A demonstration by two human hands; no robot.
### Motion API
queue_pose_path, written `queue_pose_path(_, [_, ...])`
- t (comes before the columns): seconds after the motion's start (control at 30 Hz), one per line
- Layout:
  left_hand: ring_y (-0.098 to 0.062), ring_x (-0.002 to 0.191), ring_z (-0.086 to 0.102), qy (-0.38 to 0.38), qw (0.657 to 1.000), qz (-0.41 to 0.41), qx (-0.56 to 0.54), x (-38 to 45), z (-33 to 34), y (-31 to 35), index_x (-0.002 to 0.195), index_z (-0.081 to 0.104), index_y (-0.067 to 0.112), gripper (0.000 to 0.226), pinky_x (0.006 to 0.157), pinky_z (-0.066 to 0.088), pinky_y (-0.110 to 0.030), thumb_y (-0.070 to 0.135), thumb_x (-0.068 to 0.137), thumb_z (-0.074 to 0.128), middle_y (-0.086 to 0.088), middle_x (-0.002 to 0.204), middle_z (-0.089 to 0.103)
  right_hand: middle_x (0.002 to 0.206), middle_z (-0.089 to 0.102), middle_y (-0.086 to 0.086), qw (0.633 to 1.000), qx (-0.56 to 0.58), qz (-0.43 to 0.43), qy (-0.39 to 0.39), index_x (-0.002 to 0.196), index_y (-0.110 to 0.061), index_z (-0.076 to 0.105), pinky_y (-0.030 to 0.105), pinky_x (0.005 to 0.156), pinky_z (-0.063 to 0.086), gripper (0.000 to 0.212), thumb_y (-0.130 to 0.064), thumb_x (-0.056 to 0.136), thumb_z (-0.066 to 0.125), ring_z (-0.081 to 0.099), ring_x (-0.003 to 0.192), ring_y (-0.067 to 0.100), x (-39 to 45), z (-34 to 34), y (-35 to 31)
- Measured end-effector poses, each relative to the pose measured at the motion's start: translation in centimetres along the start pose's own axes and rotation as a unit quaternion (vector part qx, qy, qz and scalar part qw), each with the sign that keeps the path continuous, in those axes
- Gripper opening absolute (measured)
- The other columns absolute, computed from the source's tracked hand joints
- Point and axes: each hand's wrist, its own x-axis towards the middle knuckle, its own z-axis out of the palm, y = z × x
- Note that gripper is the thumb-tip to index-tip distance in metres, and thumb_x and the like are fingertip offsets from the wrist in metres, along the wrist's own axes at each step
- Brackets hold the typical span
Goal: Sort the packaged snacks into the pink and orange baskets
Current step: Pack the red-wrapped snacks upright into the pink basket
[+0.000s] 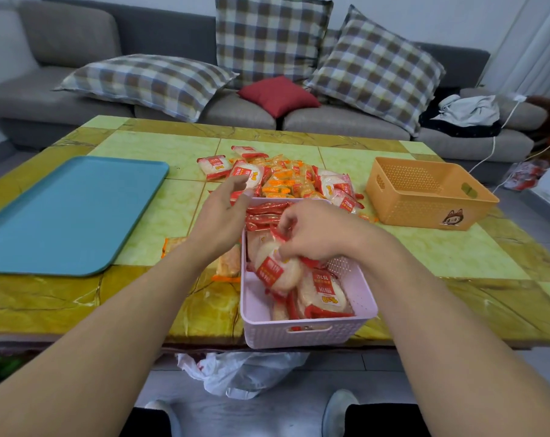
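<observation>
2 bare hands work over the pink basket (302,332) at the near edge of the yellow-green tiled table (440,257): the right hand (317,231) pinches a red-and-white rice cracker packet (275,271) inside that basket, which already holds many like packets, while the left hand (218,216) hovers beside the basket's far left corner, fingers loose and grasping nothing. Beyond lies the heap of mixed red and orange snack packets (292,178), with the orange basket (425,193) to its right and a blue tray (68,216) at the left.

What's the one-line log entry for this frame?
right hand: placing red packet in pink basket | left hand: reaching toward pile | orange basket: empty
</observation>
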Motion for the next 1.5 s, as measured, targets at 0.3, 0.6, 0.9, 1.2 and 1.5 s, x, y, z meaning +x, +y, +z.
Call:
queue_pose_path(0.3, [-0.012, 0.132, 0.045, -0.013, 1.0, -0.003, 0.026, -0.5, -0.1, 0.5, 0.147, 0.047, 0.019, 0.044, 0.102, 0.038, -0.029, 0.036, 0.108, 0.039, 0.0, 0.146, 0.052, 0.117, 0.069, -0.009, 0.993, -0.028, -0.033, 0.109, 0.117, -0.035, 0.073, 0.037, 0.089, 0.057, 0.044, -0.006, 0.084, 0.064, 0.065, 0.105, 0.018, 1.1, 0.9, 0.7])
queue_pose_path(0.6, [-0.009, 0.122, 0.049, -0.014, 0.999, 0.019, 0.048, -0.4, 0.1, 0.8, 0.138, 0.056, 0.017, 0.041, 0.096, 0.038, -0.026, 0.04, 0.106, 0.042, 0.0, 0.139, 0.057, 0.095, 0.072, -0.013, 0.98, 0.103, -0.065, 0.159, 0.091, -0.03, 0.073, 0.027, 0.082, 0.055, 0.029, -0.003, 0.082, 0.077, 0.067, 0.091, 0.006, 1.9, 1.3, 2.1])
queue_pose_path(0.9, [-0.023, 0.147, 0.031, -0.139, 0.972, 0.062, 0.179, -0.6, 1.6, -0.1, 0.147, 0.046, 0.029, 0.078, 0.12, 0.029, -0.048, 0.062, 0.081, 0.071, -0.002, 0.155, 0.041, 0.121, 0.065, -0.012, 0.963, -0.175, 0.004, -0.203, 0.128, -0.035, 0.065, 0.036, 0.094, 0.054, 0.06, -0.02, 0.074, 0.086, 0.063, 0.107, 0.018, 0.0, 0.2, 2.8])
queue_pose_path(1.2, [-0.021, 0.156, 0.0, -0.188, 0.951, 0.036, 0.243, -0.2, 2.4, 0.3, 0.157, 0.025, 0.035, 0.1, 0.124, 0.009, -0.042, 0.03, 0.077, 0.085, 0.0, 0.168, 0.015, 0.089, 0.041, -0.022, 0.952, -0.175, 0.001, -0.252, 0.127, -0.043, 0.063, 0.026, 0.07, 0.042, 0.065, -0.027, 0.07, 0.091, 0.049, 0.093, 0.012, -1.5, 0.0, 2.0])
queue_pose_path(1.5, [-0.021, 0.155, -0.004, -0.204, 0.937, 0.031, 0.281, 0.1, 2.5, 0.4, 0.159, 0.018, 0.033, 0.103, 0.125, 0.009, -0.044, 0.014, 0.079, 0.079, 0.002, 0.169, 0.01, 0.094, 0.053, -0.013, 0.956, -0.193, 0.028, -0.219, 0.105, -0.033, 0.059, 0.026, 0.058, 0.04, 0.05, -0.027, 0.068, 0.092, 0.053, 0.081, 0.012, -2.0, -0.4, 1.5])
